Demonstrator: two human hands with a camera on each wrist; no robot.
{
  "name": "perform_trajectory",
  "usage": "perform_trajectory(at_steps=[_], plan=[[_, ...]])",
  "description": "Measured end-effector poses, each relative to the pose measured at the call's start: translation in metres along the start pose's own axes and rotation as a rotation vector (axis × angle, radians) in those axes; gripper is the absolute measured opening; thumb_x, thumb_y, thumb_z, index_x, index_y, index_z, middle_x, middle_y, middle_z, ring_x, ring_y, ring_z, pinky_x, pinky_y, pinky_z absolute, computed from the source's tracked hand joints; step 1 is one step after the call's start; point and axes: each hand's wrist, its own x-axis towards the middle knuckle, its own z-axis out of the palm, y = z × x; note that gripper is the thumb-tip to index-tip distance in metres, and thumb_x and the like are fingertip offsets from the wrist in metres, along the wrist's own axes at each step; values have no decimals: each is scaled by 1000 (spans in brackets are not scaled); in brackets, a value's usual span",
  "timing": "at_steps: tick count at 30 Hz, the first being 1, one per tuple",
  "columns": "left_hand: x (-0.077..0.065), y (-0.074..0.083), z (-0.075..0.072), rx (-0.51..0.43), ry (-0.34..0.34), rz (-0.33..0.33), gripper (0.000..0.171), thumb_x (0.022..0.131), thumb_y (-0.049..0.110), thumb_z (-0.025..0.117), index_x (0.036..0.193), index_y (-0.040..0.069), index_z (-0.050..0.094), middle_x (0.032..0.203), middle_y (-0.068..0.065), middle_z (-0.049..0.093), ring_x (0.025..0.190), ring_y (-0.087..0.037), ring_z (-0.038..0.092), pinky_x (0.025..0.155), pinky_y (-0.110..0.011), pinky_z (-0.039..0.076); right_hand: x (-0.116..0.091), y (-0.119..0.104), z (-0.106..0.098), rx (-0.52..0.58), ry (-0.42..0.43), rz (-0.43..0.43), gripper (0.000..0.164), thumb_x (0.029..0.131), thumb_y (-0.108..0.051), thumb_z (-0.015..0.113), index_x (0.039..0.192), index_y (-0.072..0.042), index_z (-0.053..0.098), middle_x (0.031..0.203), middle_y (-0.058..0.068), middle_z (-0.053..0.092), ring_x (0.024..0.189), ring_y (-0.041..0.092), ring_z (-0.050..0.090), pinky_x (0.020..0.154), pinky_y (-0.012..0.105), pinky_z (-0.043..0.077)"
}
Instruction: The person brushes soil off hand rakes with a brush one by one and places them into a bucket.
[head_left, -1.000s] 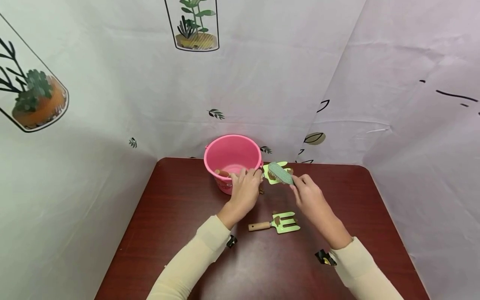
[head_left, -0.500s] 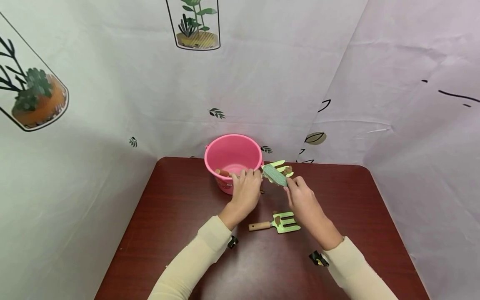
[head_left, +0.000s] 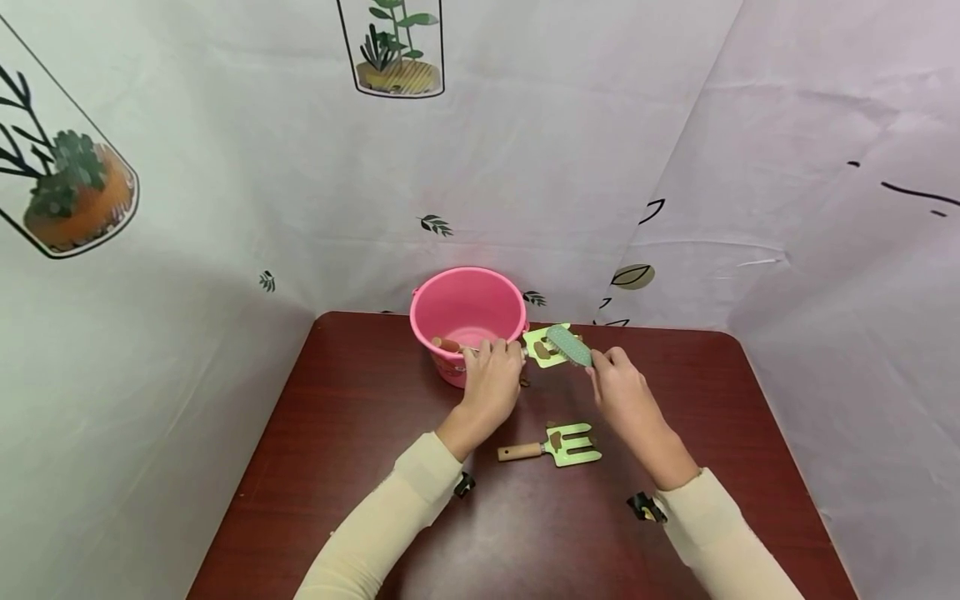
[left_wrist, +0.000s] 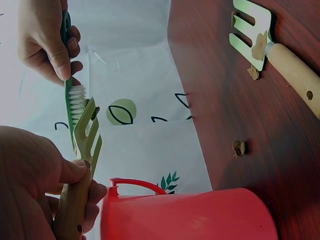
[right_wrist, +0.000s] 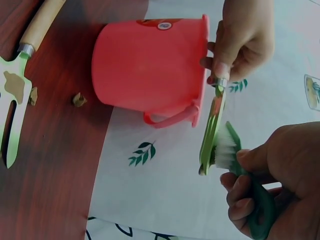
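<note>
My left hand (head_left: 491, 387) grips the wooden handle of a light-green garden fork (left_wrist: 82, 135), raised beside the rim of a pink bucket (head_left: 468, 304). Brown dirt sticks to the fork's head. In my right hand (head_left: 626, 392) is a green scrubbing brush (head_left: 568, 343); its white bristles (right_wrist: 225, 147) touch the tines in the right wrist view. Fingers and thumb wrap the brush handle. On the table in front lies a second light-green garden fork (head_left: 573, 446) with a wooden handle and brown dirt on its head.
A small brown clump (left_wrist: 239, 148) lies on the dark red table (head_left: 352, 400) near the bucket, and another clump (left_wrist: 253, 72) lies beside the second fork. White printed cloth (head_left: 525, 167) hangs behind and along both sides of the table.
My right hand moves the brush left and toward me, then back right, across the held fork's head. The held fork tilts slightly; my left hand stays almost in place.
</note>
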Motion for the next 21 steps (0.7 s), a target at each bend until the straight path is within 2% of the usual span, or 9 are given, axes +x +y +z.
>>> perform_trajectory(at_steps=[7, 15, 21], plan=[[-1, 0, 0, 10, 3, -1, 11, 99, 21, 67, 100, 10, 67, 88, -6, 66, 82, -27, 58, 75, -48, 41, 1, 6, 0, -2, -3, 17, 27, 100, -4, 64, 119, 14, 65, 102, 26, 58, 79, 37, 69, 66, 48, 59], [-3, -2, 0, 5, 22, -4, 9, 98, 19, 67, 98, 10, 67, 86, -5, 65, 83, -27, 57, 76, -48, 40, 5, 16, 4, -5, -18, 43, 29, 100, -5, 63, 120, 15, 65, 104, 28, 59, 85, 42, 70, 72, 52, 60], [-4, -3, -1, 1, 37, -6, 11, 99, 21, 66, 97, 10, 67, 86, -6, 66, 83, -28, 57, 76, -48, 40, 6, 27, 4, 1, 14, 54, 26, 100, -4, 62, 118, 15, 65, 101, 29, 59, 84, 44, 68, 72, 56, 58]])
